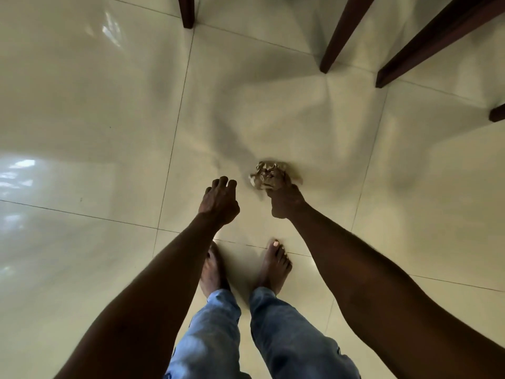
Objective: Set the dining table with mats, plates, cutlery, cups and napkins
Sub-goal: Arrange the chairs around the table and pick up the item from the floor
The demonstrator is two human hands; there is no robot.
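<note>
right grip clenched, left grip loosely curled

I see a floor of large glossy tiles, smooth, with bright reflections. The furniture legs look like dark polished wood. The crumpled wad seems thin paper, wrinkled and matt. The trousers are denim cloth.

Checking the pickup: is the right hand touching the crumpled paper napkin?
Touching. The head view shows the right hand with its fingers closed on the near edge of the crumpled paper napkin; no gap shows between them.
</note>
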